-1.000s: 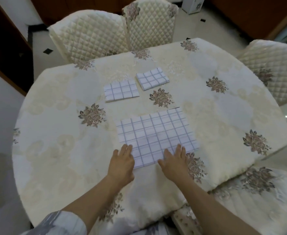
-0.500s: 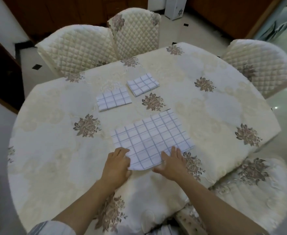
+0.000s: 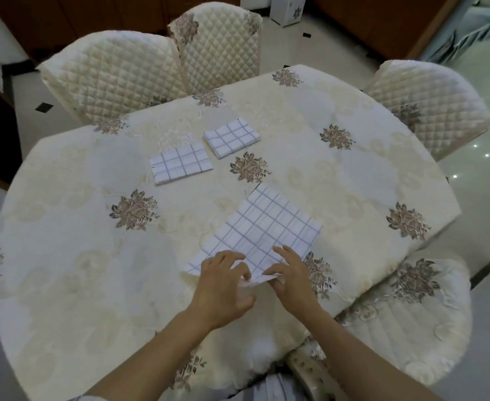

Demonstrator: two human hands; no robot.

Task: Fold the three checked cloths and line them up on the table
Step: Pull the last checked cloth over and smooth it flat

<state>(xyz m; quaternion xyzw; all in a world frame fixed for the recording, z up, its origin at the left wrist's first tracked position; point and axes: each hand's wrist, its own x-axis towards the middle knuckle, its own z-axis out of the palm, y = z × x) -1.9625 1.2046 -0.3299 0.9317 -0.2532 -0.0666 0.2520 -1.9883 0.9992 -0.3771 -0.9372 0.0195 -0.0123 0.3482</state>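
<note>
A white cloth with a blue check lies half unfolded near the table's front edge, turned at an angle. My left hand pinches its near corner, which is lifted off the table. My right hand grips the same near edge just to the right, thumb under the fabric. Two folded checked cloths sit farther back, side by side: one at the left, one at the right.
The round table wears a cream cloth with flower prints. Quilted chairs stand behind it at the far left, the far middle and the right. Another padded chair is close on my right.
Both hands went from lying flat on the cloth's near edge to gripping it. The near edge is now raised and the cloth has swung round at an angle.
</note>
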